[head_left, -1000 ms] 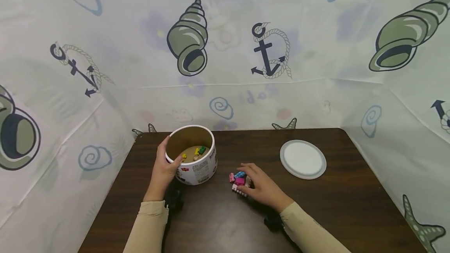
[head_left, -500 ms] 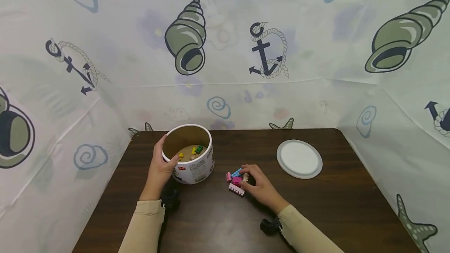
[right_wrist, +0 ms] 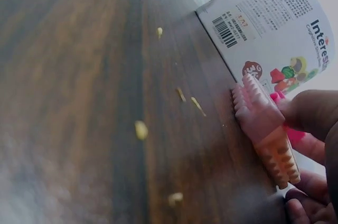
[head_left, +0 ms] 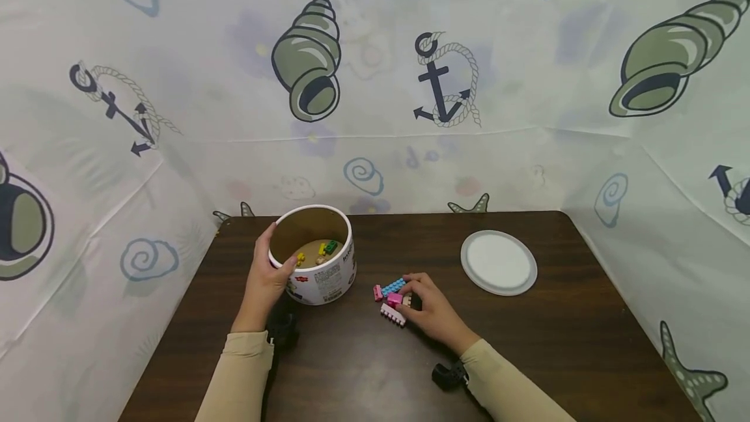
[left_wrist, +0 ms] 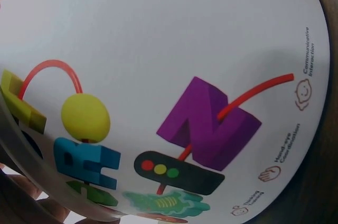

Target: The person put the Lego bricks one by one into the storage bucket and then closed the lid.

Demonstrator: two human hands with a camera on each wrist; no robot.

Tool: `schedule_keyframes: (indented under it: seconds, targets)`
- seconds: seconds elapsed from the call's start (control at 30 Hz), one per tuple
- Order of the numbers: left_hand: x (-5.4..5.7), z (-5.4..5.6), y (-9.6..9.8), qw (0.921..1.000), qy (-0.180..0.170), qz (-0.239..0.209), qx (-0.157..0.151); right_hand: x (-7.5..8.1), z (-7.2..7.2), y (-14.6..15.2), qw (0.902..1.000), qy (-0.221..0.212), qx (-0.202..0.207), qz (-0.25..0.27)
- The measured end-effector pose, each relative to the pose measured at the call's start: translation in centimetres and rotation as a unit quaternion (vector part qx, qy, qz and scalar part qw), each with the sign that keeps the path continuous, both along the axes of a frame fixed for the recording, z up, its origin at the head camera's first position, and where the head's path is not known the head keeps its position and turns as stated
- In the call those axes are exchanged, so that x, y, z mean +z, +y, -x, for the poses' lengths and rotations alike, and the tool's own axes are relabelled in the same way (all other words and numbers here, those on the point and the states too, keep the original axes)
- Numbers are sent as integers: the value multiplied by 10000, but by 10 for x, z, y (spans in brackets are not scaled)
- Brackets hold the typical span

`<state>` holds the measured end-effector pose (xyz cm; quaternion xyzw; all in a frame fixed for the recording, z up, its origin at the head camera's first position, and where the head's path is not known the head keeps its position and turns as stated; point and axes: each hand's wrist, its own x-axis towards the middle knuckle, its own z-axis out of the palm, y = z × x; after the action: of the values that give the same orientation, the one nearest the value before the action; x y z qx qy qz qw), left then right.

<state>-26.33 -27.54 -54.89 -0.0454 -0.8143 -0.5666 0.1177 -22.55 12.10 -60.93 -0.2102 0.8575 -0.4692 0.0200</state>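
Observation:
My left hand (head_left: 266, 288) grips the near left side of a white round tub (head_left: 328, 285), thumb over its rim; the tub's printed wall (left_wrist: 132, 34) fills the left wrist view. Small yellow and green toy bricks (head_left: 331, 247) lie on its bottom. To the right, my right hand (head_left: 436, 314) has thumb and fingers around a magenta toy brick (head_left: 394, 300), in a small group of bricks. Around it are a blue brick (head_left: 393, 287), a pink brick (head_left: 377, 292), a pale pink brick (right_wrist: 259, 108) and a peach brick (right_wrist: 280, 155), partly behind the fingers.
A white round lid (head_left: 499, 263) lies at the back right of the dark wooden table (head_left: 351, 370). Printed cloth (head_left: 375, 83) hangs behind and beside the table. Dark wrist gear (head_left: 449, 376) sits under the right cuff.
My right hand's fingers have drawn in around the magenta brick, showing more of the blue and pale pink bricks. The left hand keeps its hold on the tub. The head view has shifted slightly.

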Motion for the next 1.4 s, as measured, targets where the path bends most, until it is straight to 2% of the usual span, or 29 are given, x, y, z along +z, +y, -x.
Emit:
schedule_keyframes:
  seconds: [0.1, 0.2, 0.33, 0.47, 0.6, 0.77, 1.0, 1.1, 1.23, 1.4]
  targets:
    - [0, 1, 0, 10000, 11, -7, 37, 3, 2, 1, 9997, -61, -134, 193]
    - [1, 1, -1, 10000, 24, 30, 92, 6, 4, 2, 9969, -190, -404, 641]
    - [2, 1, -2, 9999, 35, 18, 124, 8, 6, 3, 9876, -437, -722, 1323]
    - [4, 1, -4, 9999, 47, 37, 126, 9, 8, 4, 9770, -679, -938, 1789]
    - [5, 2, -4, 9998, 118, 81, 138, 9, 9, 5, 9643, -1012, -914, 2272]
    - [6, 3, -4, 9998, 157, 21, 117, 12, 9, 5, 9543, -1166, -796, 2633]
    - [7, 3, -2, 9997, 203, 28, 147, 11, 9, 7, 9558, -1239, -906, 2508]
    - [5, 3, -2, 9998, 161, 25, 139, 8, 8, 8, 9578, -1256, -814, 2452]
    - [4, 1, -1, 9999, 93, 53, 115, 5, 6, 9, 9637, -1087, -712, 2331]
    - [1, -1, 0, 10000, -63, 8, 26, 4, 3, 10, 9707, -948, -847, 2039]
